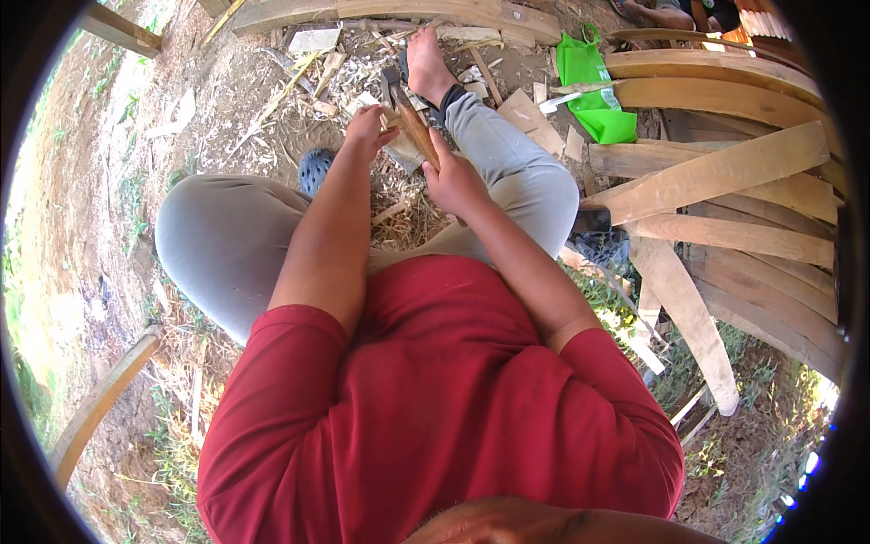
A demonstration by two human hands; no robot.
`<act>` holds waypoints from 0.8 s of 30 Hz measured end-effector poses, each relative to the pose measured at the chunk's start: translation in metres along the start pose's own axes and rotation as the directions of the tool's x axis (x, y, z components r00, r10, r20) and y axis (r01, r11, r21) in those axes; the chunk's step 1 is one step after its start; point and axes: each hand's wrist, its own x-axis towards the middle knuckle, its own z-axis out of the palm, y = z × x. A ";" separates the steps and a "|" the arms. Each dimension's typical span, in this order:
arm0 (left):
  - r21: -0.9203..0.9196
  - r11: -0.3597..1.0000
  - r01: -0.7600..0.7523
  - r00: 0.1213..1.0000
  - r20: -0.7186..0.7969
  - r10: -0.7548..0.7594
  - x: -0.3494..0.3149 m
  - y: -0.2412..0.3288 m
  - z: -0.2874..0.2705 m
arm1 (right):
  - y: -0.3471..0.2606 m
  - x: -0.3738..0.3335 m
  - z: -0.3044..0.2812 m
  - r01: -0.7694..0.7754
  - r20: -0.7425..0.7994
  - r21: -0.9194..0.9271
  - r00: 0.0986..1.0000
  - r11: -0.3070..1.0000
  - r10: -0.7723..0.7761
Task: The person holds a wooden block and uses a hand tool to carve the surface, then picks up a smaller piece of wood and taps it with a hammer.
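In front of me, between my bent legs, my right hand [454, 185] is wrapped round the brown wooden handle [416, 132] of a hand tool. Its dark metal head [391, 87] points up and away; whether it is a hatchet or a hammer I cannot tell. My left hand [369, 128] pinches a small pale piece of wood [391, 118] close beside the handle. A greyish block [404, 156] lies beneath both hands, partly hidden. My bare foot [426, 65] rests just beyond the tool's head.
Wood chips and offcuts [528, 120] litter the dirt. Curved timber planks [716, 172] are stacked at the right, with a bright green bag [583, 77] beside them. A long beam [390, 13] lies at the back. A dark clog [315, 170] sits by my left knee. Another person [666, 14] sits far right.
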 end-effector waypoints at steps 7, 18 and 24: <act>0.849 0.483 -0.215 0.920 0.010 0.391 -0.015 0.006 0.002 | 0.001 -0.002 0.000 -0.029 0.024 0.007 0.999 1.000 0.029; 0.862 0.215 -0.459 0.780 0.275 0.562 -0.024 0.010 -0.009 | -0.001 -0.002 -0.004 -0.022 0.024 -0.008 0.999 1.000 0.022; 0.815 0.260 -0.518 0.738 0.272 0.618 -0.032 0.031 0.014 | 0.001 -0.004 -0.022 0.040 -0.140 0.127 0.990 0.991 -0.022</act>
